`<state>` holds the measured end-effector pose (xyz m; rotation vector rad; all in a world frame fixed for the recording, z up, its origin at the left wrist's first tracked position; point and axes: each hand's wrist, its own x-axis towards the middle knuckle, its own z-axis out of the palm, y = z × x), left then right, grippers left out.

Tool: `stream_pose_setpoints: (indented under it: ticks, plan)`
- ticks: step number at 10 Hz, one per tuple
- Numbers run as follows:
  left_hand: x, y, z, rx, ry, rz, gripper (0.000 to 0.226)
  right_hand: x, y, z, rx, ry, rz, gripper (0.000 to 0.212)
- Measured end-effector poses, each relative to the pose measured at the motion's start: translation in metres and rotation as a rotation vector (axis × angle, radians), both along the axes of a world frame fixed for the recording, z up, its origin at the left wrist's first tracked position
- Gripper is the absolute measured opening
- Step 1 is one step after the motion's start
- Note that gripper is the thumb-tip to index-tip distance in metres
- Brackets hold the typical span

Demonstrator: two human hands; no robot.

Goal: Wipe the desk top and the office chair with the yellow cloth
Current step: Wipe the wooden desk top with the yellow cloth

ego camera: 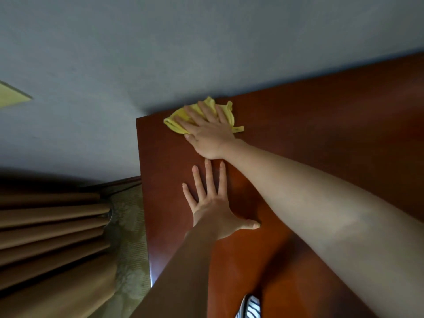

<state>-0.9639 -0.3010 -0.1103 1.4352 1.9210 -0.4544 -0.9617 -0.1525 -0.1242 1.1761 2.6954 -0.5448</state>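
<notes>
The reddish-brown desk top [321, 125] fills the right half of the head view. A crumpled yellow cloth [177, 118] lies near its far left corner, close to the wall. My right hand [206, 131] presses flat on the cloth with straight, spread fingers. My left hand [211, 203] rests flat on the bare wood just nearer to me, fingers spread and thumb out to the right. The office chair is out of view.
A grey wall [160, 53] runs along the desk's far edge. Left of the desk hang brown pleated curtains [50, 237] over a pale patterned carpet [130, 249]. A striped sleeve edge [251, 306] shows at the bottom.
</notes>
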Motion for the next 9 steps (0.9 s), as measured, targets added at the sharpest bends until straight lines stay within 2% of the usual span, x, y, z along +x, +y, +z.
stream_pose_setpoints:
  ticks: [2, 4, 6, 7, 8, 9]
  plan:
    - [0.002, -0.001, 0.001, -0.019, 0.009, 0.002, 0.146, 0.039, -0.029, 0.001, 0.021, 0.081, 0.075, 0.047]
    - [0.003, -0.002, 0.002, 0.045, -0.005, 0.031, 0.149, 0.141, -0.041, -0.003, 0.043, 0.122, -0.25, 0.046]
    - [0.003, -0.001, 0.004, 0.023, 0.013, 0.028, 0.151, 0.223, -0.048, 0.001, 0.02, 0.036, -0.491, 0.048]
    - [0.002, 0.0, 0.004, 0.029, 0.026, 0.022, 0.152, 0.233, -0.063, 0.002, 0.012, 0.009, -0.459, 0.046]
    - [0.003, 0.0, 0.006, 0.026, 0.019, 0.026, 0.152, 0.236, -0.092, -0.003, 0.023, -0.023, -0.328, 0.048]
    - [0.004, -0.001, 0.006, 0.024, 0.019, 0.029, 0.151, 0.239, -0.126, -0.003, 0.12, 0.007, -0.115, 0.052]
